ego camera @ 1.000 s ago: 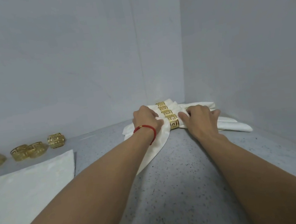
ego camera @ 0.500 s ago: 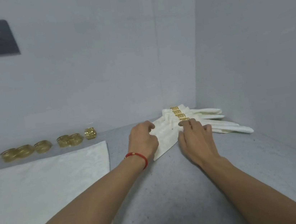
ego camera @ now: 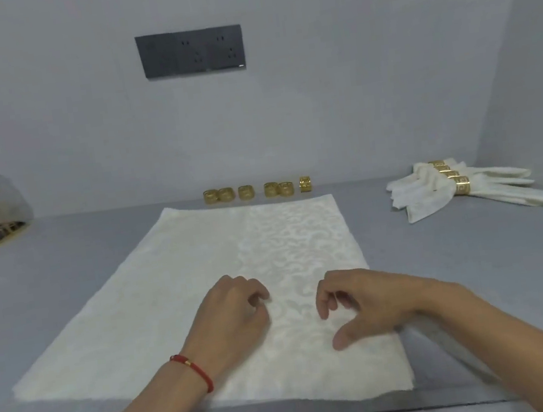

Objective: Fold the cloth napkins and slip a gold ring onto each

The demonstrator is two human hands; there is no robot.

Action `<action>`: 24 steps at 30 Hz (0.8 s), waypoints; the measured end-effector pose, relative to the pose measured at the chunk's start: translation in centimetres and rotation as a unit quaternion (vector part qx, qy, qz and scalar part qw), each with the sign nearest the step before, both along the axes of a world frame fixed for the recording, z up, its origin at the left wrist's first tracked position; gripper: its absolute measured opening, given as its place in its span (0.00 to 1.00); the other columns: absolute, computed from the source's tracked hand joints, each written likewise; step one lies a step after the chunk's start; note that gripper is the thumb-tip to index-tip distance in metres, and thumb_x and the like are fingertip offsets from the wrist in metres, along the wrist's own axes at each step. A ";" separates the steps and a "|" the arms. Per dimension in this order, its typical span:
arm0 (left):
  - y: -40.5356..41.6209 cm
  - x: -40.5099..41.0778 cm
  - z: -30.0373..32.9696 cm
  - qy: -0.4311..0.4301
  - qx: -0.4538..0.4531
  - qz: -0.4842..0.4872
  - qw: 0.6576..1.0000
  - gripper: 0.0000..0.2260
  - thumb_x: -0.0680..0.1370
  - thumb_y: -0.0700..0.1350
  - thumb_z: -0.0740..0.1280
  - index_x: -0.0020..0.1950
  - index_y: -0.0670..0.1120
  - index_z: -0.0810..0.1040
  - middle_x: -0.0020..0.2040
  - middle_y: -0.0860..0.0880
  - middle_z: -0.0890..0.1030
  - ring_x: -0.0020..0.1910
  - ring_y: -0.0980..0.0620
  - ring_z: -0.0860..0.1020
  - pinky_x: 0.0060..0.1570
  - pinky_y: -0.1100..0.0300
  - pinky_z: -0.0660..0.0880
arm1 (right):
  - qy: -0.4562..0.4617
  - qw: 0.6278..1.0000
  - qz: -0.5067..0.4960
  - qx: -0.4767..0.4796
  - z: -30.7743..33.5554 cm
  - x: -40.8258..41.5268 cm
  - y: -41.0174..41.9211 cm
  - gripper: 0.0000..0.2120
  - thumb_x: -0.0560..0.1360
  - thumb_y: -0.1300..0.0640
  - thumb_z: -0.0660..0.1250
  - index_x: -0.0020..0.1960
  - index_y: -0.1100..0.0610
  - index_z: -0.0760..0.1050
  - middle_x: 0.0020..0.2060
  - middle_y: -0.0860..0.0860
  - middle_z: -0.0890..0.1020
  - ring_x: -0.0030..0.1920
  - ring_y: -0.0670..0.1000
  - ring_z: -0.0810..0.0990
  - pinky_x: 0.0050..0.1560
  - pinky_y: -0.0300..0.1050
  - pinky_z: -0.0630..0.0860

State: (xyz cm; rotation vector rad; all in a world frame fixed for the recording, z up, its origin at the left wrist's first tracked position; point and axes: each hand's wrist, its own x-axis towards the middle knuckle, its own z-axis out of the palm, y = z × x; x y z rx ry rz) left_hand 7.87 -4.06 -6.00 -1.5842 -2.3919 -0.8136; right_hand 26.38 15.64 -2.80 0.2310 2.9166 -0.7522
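Napkin (ego camera: 180, 307) is lying flat under my loosely curled fingers; left hand (ego camera: 234, 318) and right hand (ego camera: 355, 305) are gripping nothing. I'm judging a new fold is starting: next I'm pinching an edge. Rings (ego camera: 257, 191) are waiting beyond my fingertips.

- Two bare forearms, no sleeves anywhere up to the frame edge.
- Left hand (ego camera: 233, 318) bare, no rings visible on the fingers.
- Thin red cord bracelet (ego camera: 195, 371) round the left wrist, with a small gold bead threaded on near the top of the wrist.
- Right hand (ego camera: 362, 304) bare too, nothing worn on wrist or fingers.
- Nails short, no polish discernible.
- No watch, glove or bandage on either arm.
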 end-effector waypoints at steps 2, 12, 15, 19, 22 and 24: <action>-2.2 0.3 -0.6 -0.034 -0.016 -0.026 0.999 0.06 0.74 0.55 0.66 0.49 0.59 0.79 0.41 0.62 0.76 0.45 0.62 0.73 0.45 0.68 0.66 | -0.014 1.000 -0.002 0.002 0.3 -0.9 -0.2 0.14 0.70 0.42 0.79 0.51 0.44 0.79 0.47 0.40 0.76 0.42 0.39 0.71 0.46 0.33 0.70; -4.4 1.7 1.1 0.068 -0.122 -0.004 0.990 0.26 0.75 0.69 0.53 0.68 0.59 0.69 0.56 0.57 0.78 0.57 0.53 0.74 0.54 0.57 0.71 | 0.156 0.982 -0.105 0.008 1.5 -4.5 -0.5 0.11 0.79 0.44 0.70 0.41 0.47 0.78 0.40 0.43 0.81 0.40 0.42 0.77 0.46 0.39 0.73; -4.2 0.7 1.2 -0.043 -0.032 0.009 0.999 0.12 0.76 0.49 0.58 0.53 0.57 0.79 0.42 0.56 0.82 0.41 0.52 0.77 0.42 0.60 0.72 | 0.094 0.992 -0.081 -0.028 1.8 -3.4 0.6 0.13 0.75 0.43 0.75 0.57 0.44 0.80 0.56 0.37 0.82 0.58 0.35 0.78 0.57 0.29 0.70; -4.6 0.0 1.4 -0.118 0.005 0.003 0.993 0.16 0.72 0.36 0.59 0.46 0.57 0.77 0.40 0.57 0.82 0.41 0.57 0.79 0.43 0.61 0.75 | 0.150 0.981 -0.124 0.004 -0.3 -2.4 3.2 0.14 0.76 0.58 0.74 0.59 0.45 0.83 0.56 0.37 0.83 0.55 0.31 0.79 0.56 0.30 0.76; -4.4 1.0 0.9 -0.054 -0.028 0.012 0.998 0.13 0.75 0.37 0.60 0.52 0.55 0.73 0.39 0.56 0.77 0.40 0.55 0.75 0.43 0.58 0.73 | 0.204 0.966 -0.154 0.029 -2.0 -3.0 4.1 0.21 0.72 0.71 0.63 0.48 0.48 0.85 0.46 0.40 0.87 0.49 0.39 0.84 0.53 0.51 0.81; -3.9 2.1 1.0 0.017 -0.065 0.045 0.997 0.10 0.76 0.38 0.57 0.54 0.51 0.68 0.38 0.55 0.70 0.39 0.52 0.69 0.38 0.58 0.67 | 0.225 0.963 -0.143 0.042 -1.9 -2.9 4.6 0.23 0.70 0.73 0.62 0.46 0.47 0.82 0.44 0.41 0.86 0.48 0.41 0.84 0.52 0.52 0.81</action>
